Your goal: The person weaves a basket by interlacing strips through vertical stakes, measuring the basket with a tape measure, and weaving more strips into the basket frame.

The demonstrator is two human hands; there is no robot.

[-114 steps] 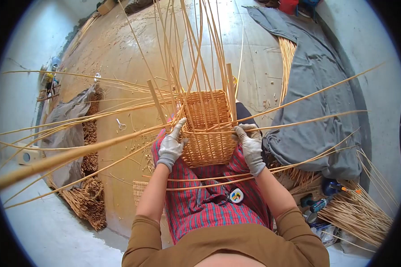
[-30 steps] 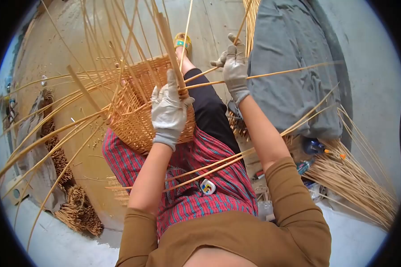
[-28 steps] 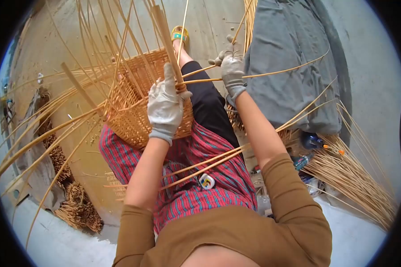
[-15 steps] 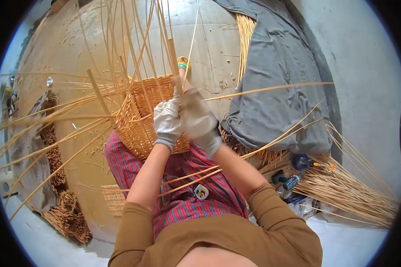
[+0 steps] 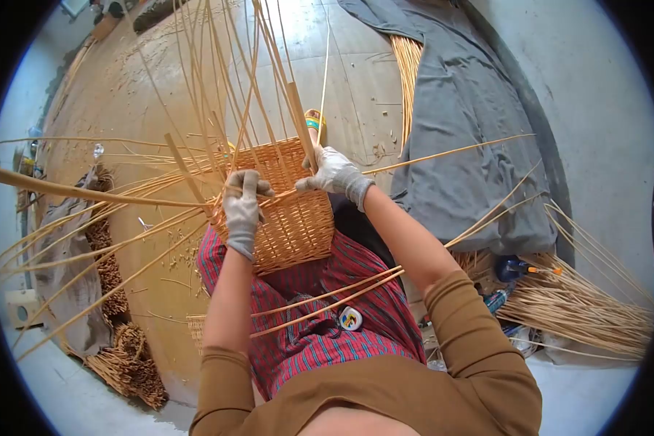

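A woven wicker basket (image 5: pixel 294 232) rests on my lap, tilted, with long rods rising from its sides and fanning out left and right. My left hand (image 5: pixel 244 203), in a pale glove, is closed at the basket's near rim toward its left side; what its curled fingers pinch is too small to tell. At the right corner, beside an upright flat stake (image 5: pixel 299 120), my gloved right hand (image 5: pixel 330 174) grips the rim and a rod (image 5: pixel 443 153) that runs out to the right.
Grey cloth (image 5: pixel 465 131) covers rods at the right. More loose rods (image 5: pixel 581 305) lie at lower right near a blue bottle (image 5: pixel 512 269). Bundled sticks (image 5: pixel 127 363) lie at lower left. A tape measure (image 5: pixel 350 318) rests on the checked apron (image 5: pixel 305 349).
My right hand has come back from the far right to the basket's right corner. My left hand has moved left along the rim. The view has shifted, and the basket is turned more squarely.
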